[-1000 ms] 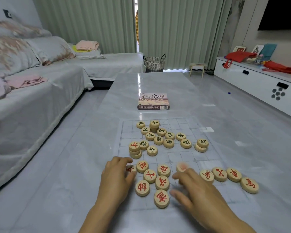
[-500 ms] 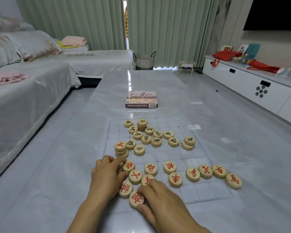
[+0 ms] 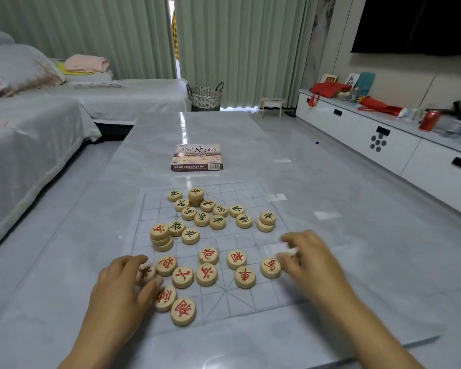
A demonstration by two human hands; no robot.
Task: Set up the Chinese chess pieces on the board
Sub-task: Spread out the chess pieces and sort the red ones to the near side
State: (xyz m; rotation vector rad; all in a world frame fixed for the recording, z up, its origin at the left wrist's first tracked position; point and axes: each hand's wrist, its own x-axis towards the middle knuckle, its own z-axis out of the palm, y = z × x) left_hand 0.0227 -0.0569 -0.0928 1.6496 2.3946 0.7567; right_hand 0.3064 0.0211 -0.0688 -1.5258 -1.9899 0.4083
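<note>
Round wooden pieces (image 3: 207,274), red and green characters

Plenty of room on the glossy grey marble counter (image 3: 383,235) either side of the clear gridded plastic board (image 3: 250,302), and the board's far right corner and near right part are bare too. The middle is the jam: round wooden pieces with green lettering (image 3: 217,222) bunched tight, red-lettered pieces (image 3: 207,274) packed nearer, plus a three-high stack (image 3: 160,237) at the left edge. The flat printed cardboard box (image 3: 197,157) sits well beyond, with a bare strip between.
</note>
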